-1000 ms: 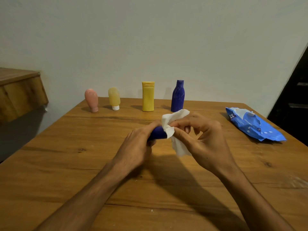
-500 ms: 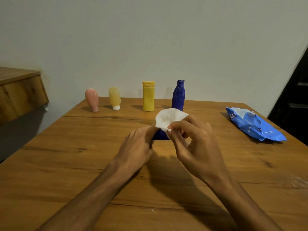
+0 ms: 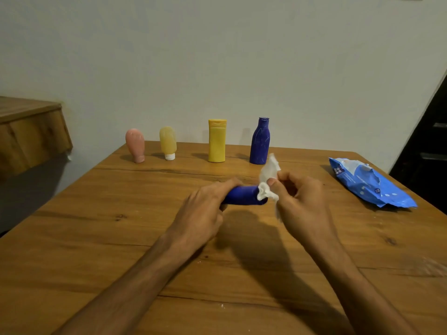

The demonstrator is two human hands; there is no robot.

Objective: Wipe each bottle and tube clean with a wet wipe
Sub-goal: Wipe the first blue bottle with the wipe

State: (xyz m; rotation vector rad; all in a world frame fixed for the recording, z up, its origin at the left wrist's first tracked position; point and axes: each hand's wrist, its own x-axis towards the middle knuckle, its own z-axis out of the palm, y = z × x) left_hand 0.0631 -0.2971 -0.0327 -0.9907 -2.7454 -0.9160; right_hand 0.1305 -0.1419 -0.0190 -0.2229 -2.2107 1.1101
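My left hand (image 3: 205,209) grips a small dark blue bottle (image 3: 243,195), held lying sideways above the middle of the table. My right hand (image 3: 301,201) pinches a crumpled white wet wipe (image 3: 267,180) against the bottle's right end. Part of the bottle is hidden under my left fingers. Along the far edge stand a pink tube (image 3: 135,145), a pale yellow tube (image 3: 168,142) on its white cap, a yellow bottle (image 3: 217,140) and a tall dark blue bottle (image 3: 260,141).
A blue pack of wet wipes (image 3: 370,184) lies at the table's right side. The wooden table (image 3: 96,238) ends at a wall behind the row. A wooden shelf (image 3: 29,131) juts out at the left. A dark opening is at the far right.
The bottle has turned to lie more sideways, with more of its blue body showing. My right hand and the wipe shifted right, to the bottle's right end.
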